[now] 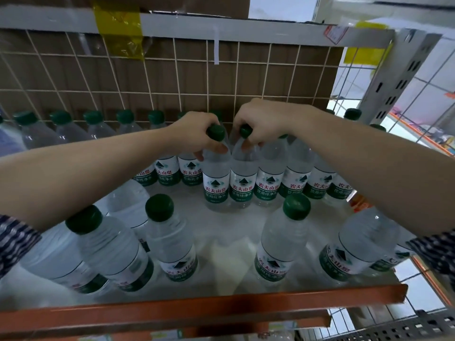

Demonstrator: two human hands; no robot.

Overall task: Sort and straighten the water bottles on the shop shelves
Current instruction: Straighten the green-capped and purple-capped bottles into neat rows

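Note:
Clear water bottles with green caps and green-and-white labels stand on a white shelf (221,232). My left hand (197,134) grips the neck of one upright bottle (216,178) in the middle. Right beside it, my right hand (261,124) grips the neck of a second upright bottle (242,180); the two bottles touch. A back row of bottles (93,124) lines the wire grid. Several loose bottles (170,239) stand near the front edge, spaced unevenly, some with labels turned away.
An orange rail (221,306) runs along the shelf's front edge. A wire grid backed with cardboard (172,77) closes the back. A grey slotted upright (398,77) stands at the right. Bare shelf (229,249) shows between the front bottles.

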